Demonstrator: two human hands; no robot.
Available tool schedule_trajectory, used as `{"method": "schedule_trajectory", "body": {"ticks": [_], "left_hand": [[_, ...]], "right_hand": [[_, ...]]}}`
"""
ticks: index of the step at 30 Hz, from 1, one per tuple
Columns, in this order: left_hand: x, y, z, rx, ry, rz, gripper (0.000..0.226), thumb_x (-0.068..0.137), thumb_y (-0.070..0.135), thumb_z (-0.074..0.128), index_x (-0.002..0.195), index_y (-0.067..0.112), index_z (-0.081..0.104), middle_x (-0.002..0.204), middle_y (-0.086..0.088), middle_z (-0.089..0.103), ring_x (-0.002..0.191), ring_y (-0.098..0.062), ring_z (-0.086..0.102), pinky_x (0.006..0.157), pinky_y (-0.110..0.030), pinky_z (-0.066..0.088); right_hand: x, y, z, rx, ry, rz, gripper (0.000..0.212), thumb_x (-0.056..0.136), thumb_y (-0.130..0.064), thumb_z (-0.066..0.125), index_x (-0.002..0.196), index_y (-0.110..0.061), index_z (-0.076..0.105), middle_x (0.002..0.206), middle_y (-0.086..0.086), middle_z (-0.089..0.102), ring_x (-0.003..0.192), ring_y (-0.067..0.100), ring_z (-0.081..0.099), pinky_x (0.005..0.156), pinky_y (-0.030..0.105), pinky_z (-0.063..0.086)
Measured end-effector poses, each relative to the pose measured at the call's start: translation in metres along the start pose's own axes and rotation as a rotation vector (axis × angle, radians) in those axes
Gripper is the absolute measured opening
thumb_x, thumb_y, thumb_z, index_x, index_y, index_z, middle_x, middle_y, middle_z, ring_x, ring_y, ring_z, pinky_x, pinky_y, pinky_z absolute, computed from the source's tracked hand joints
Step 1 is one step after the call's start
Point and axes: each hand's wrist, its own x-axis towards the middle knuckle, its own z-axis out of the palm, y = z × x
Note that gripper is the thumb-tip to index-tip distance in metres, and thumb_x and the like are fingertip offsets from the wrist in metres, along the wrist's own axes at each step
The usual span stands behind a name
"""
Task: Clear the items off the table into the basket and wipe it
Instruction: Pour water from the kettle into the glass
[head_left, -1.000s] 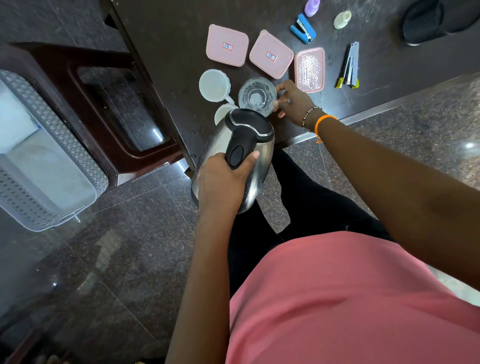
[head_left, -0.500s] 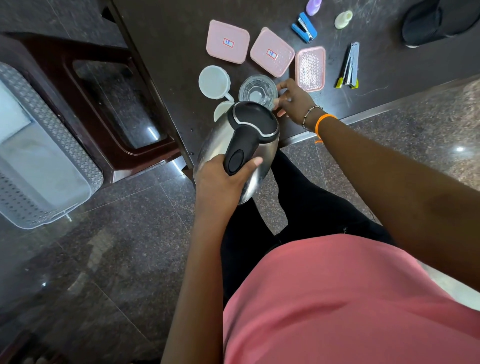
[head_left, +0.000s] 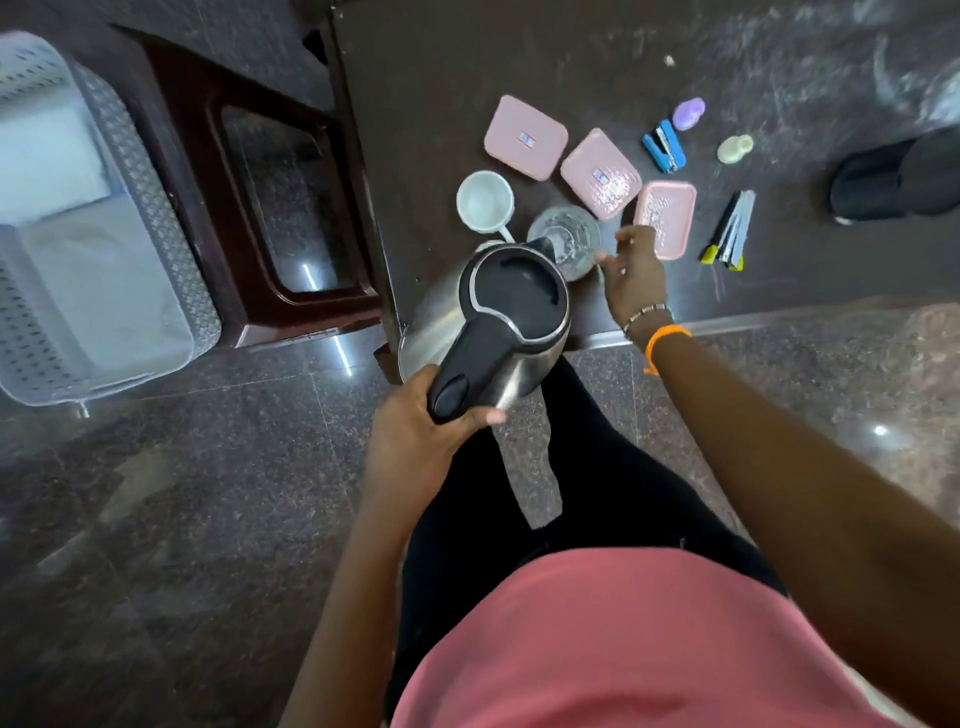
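Likely risking a knock: kettle (head_left: 483, 322) hanging tilted over the counter's (head_left: 447, 62) near edge, spout touching or overlapping the glass (head_left: 563, 239). Left hand (head_left: 415, 431) wrapping the kettle handle; right hand (head_left: 634, 270) spreading, fingers loose just beside the glass, gripping nothing. Basket (head_left: 171, 291) sitting well apart on the floor.

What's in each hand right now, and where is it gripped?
The left hand holds the steel kettle by its black handle. The right hand is open beside the clear glass, fingers spread, not closed on it.
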Motion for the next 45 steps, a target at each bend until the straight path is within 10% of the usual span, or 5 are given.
{"method": "schedule_trajectory", "body": {"ticks": [10,15,25,34,45], "left_hand": [[-0.043,-0.037,-0.050,-0.347,0.242,0.014,0.028,0.052,0.042,0.080,0.074,0.046,0.063,0.061,0.017,0.064,0.056,0.007,0.052,0.055,-0.004,0.042],[-0.061,-0.056,-0.093,-0.488,0.442,0.004,0.034,0.047,0.048,0.076,0.079,0.042,0.067,0.068,0.018,0.070,0.062,0.003,0.060,0.060,-0.015,0.050],[-0.067,-0.103,-0.210,-0.598,0.813,0.185,0.033,0.067,0.000,0.072,0.062,0.031,0.060,0.053,0.027,0.060,0.052,0.013,0.054,0.051,0.000,0.040],[-0.001,-0.154,-0.294,-0.625,0.971,0.117,0.022,0.062,0.024,0.076,0.065,0.031,0.056,0.056,0.021,0.055,0.055,0.004,0.047,0.056,-0.014,0.044],[0.049,-0.193,-0.321,-0.655,0.841,0.052,0.029,0.056,0.048,0.075,0.070,0.032,0.057,0.067,0.013,0.056,0.066,-0.008,0.052,0.068,-0.044,0.055]], "right_hand": [[-0.051,-0.076,0.045,-0.010,-0.180,-0.277,0.013,0.091,-0.011,0.051,0.095,-0.002,0.058,0.076,0.009,0.057,0.071,0.023,0.054,0.073,0.037,0.046],[-0.074,-0.138,0.095,0.010,-0.313,-0.435,0.011,0.090,-0.008,0.051,0.092,-0.003,0.060,0.078,0.002,0.058,0.062,0.001,0.049,0.063,0.002,0.038],[-0.104,-0.241,0.232,-0.031,-0.438,-0.472,0.011,0.087,-0.010,0.055,0.094,-0.005,0.060,0.077,0.006,0.059,0.074,0.017,0.053,0.072,0.024,0.042],[-0.103,-0.286,0.318,-0.250,-0.400,-0.269,0.032,0.087,-0.032,0.055,0.110,-0.011,0.049,0.110,0.018,0.064,0.105,0.038,0.061,0.094,0.042,0.049],[-0.098,-0.290,0.335,-0.527,-0.183,-0.340,0.029,0.091,-0.014,0.043,0.113,0.002,0.048,0.118,0.031,0.057,0.107,0.047,0.055,0.089,0.047,0.046]]}}
